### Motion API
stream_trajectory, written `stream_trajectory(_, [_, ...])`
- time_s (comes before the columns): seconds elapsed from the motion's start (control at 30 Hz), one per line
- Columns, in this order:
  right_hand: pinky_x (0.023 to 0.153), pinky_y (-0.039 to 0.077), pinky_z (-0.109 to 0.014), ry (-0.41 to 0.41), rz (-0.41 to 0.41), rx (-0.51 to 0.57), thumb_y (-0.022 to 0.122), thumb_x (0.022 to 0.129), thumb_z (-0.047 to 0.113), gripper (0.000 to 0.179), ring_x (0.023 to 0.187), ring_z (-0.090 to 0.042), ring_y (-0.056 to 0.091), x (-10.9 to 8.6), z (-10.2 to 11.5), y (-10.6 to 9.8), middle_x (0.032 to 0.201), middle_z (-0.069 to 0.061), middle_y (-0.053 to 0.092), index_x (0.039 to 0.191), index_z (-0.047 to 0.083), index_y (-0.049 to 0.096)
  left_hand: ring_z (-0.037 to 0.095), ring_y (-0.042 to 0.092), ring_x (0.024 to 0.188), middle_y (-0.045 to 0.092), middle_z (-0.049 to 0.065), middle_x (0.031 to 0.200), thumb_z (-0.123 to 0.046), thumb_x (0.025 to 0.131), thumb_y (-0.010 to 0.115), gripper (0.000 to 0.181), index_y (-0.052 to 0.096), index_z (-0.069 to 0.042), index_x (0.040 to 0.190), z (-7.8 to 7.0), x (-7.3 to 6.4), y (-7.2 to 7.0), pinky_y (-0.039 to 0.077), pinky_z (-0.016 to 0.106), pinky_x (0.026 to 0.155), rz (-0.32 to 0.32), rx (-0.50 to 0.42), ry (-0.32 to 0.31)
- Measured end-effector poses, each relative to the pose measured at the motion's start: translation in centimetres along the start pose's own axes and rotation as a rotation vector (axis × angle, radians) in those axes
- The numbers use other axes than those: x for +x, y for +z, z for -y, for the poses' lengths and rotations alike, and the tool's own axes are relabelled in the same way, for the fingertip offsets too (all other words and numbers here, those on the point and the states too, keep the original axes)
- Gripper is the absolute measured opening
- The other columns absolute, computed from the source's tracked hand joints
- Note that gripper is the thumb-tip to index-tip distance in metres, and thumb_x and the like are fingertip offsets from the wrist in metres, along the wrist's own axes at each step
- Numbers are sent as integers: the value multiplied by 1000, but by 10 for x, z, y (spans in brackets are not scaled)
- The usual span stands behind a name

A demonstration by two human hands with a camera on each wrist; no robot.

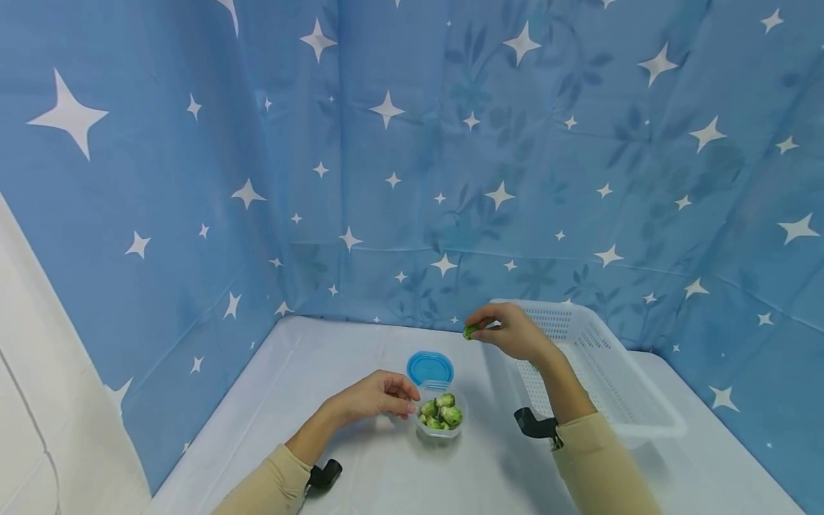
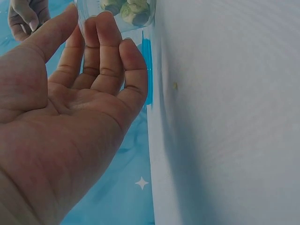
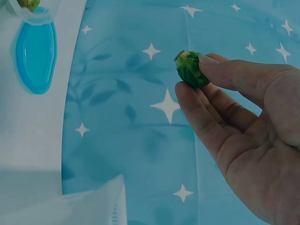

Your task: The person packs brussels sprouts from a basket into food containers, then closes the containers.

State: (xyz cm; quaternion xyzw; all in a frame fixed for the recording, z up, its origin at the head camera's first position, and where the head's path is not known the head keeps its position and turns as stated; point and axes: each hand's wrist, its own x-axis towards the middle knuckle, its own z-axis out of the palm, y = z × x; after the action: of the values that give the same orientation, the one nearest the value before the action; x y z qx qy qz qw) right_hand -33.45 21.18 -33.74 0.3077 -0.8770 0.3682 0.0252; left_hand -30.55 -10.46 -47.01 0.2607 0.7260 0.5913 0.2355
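- right hand?
- 1 green sprout clamped between thumb and fingertips, stem end outward, near the basket.
- left hand?
- fingers loosely bent, thumb apart, beside the container of sprouts; contact cannot be confirmed.

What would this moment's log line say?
right hand: pinches sprout; left hand: beside tub; tub: sprouts inside; lid: off tub

Held sprout: leafy, faintly glossy
Tub: clear, smooth plastic
Lid: smooth, glossy plastic
Basket: perforated plastic
Curtain: smooth, creased sheeting
Sleeves: matt cloth
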Motion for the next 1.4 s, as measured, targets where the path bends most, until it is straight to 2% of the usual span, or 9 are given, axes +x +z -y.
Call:
stream_trajectory(0.33, [91, 61, -36, -33, -31, 83, 72, 97, 4, 23, 104, -28, 70, -3, 4, 20, 114, -11, 72, 120, 4, 74, 15, 69, 87, 74, 0, 101, -15, 99, 72, 29, 69, 4, 121, 0, 0, 0, 58, 34, 79, 3, 1, 3])
stream_trajectory(0.7, [96, 59, -30, -31, -121, 218, 71, 98, 5, 25, 115, -33, 69, -14, 10, 51, 122, -13, 71, 123, 7, 72, 16, 70, 88, 73, 0, 102, -15, 99, 72, 33, 67, 6, 123, -3, -2, 3, 59, 38, 83, -7, 7, -2])
stream_trajectory(0.87, [93, 60, -30, -29, -155, 233, 71, 98, 6, 26, 112, -32, 72, -16, 7, 62, 120, -13, 71, 124, 7, 72, 16, 70, 89, 73, 0, 102, -16, 99, 72, 33, 67, 6, 123, -3, -2, 2, 59, 38, 83, -3, 9, -5])
stream_trajectory(1.1, [93, 60, -36, -111, -144, 207, 69, 99, 4, 24, 111, -34, 72, -14, 5, 70, 118, -14, 72, 122, 5, 72, 16, 71, 89, 73, 1, 103, -16, 100, 71, 33, 67, 6, 124, -3, -2, 2, 60, 38, 83, -8, 14, -6])
stream_trajectory(1.4, [89, 60, -28, -175, -163, 197, 68, 98, -1, 24, 108, -34, 72, -13, 2, 80, 118, -16, 72, 122, 4, 73, 17, 71, 90, 73, 0, 103, -16, 100, 71, 33, 67, 6, 124, -2, -1, 2, 60, 37, 83, 1, 5, 1])
